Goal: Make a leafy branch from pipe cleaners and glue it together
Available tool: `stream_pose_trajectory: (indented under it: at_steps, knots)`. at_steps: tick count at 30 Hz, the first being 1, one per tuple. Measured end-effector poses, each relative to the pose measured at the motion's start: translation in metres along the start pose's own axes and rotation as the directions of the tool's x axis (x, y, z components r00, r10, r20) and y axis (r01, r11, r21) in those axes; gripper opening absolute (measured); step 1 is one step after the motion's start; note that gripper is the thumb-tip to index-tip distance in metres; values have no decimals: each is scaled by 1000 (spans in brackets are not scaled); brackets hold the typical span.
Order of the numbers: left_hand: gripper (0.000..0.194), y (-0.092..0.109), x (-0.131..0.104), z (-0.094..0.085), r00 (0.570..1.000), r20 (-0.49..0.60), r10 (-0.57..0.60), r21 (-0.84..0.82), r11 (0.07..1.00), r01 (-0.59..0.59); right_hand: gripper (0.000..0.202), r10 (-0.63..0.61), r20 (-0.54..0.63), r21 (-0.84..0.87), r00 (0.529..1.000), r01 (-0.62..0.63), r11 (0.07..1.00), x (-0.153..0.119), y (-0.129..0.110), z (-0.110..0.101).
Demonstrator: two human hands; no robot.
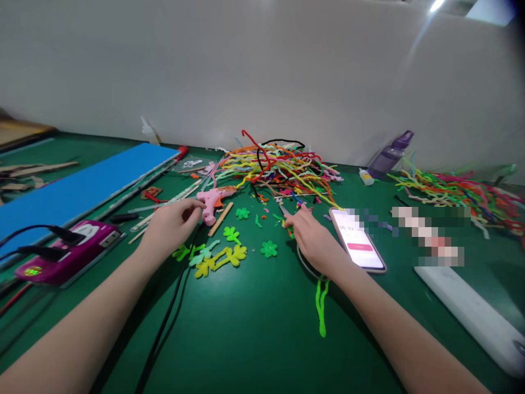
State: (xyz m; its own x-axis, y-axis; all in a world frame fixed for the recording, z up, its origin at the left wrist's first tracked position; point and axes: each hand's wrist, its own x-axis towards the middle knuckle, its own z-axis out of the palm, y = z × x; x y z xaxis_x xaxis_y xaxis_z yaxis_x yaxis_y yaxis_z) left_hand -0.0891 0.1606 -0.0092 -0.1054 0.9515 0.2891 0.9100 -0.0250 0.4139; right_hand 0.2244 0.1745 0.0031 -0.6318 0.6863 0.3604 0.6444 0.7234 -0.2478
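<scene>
My left hand (174,224) has its fingers curled at the back end of a pink glue gun (210,207), whose nozzle points right. Pinched fingers of my right hand (314,238) are at a small grey pointed piece and a blue piece (296,199); the hand hides most of them. Under the right wrist are a thin pale hoop and a bent bright green pipe cleaner (322,312). Between my hands lie a green flower (269,249), a smaller green flower (243,213), yellow flower shapes (223,260) and a wooden stick (221,219).
A large pile of coloured pipe cleaners (279,164) lies at the back; another pile (455,191) is at right. Beside my right hand is a phone (361,246). A purple bottle (388,161) stands behind. At left are a magenta power strip (71,254) with cables and a blue board (94,180).
</scene>
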Motion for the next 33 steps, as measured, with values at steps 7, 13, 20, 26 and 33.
stream_pose_trajectory:
  at_steps: [7, 13, 20, 26, 33]
  knots:
    - [32, 1, -1, -1, 1000, -5, 7, 18, 1000, -7, 19, 405, -279, 314, 871, -315, 896, -6, 7, -10]
    - [32, 2, -1, -2, 1000, 15, 4, 26, 1000, -5, 22, 611, -97, 606, 786, -440, 663, -5, 18, -2]
    - [32, 4, -2, -5, 1000, 14, -6, 14, 1000, 6, 18, 538, -18, 477, 843, -466, 746, 4, 9, -11]
    - [33, 5, -3, -5, 1000, 14, -5, 5, 1000, 5, 14, 546, 123, 471, 829, -533, 703, 23, 12, -15]
    - [34, 5, -3, -4, 1000, 21, -6, 13, 1000, 6, 10, 579, 156, 421, 800, -584, 694, 27, 13, -3]
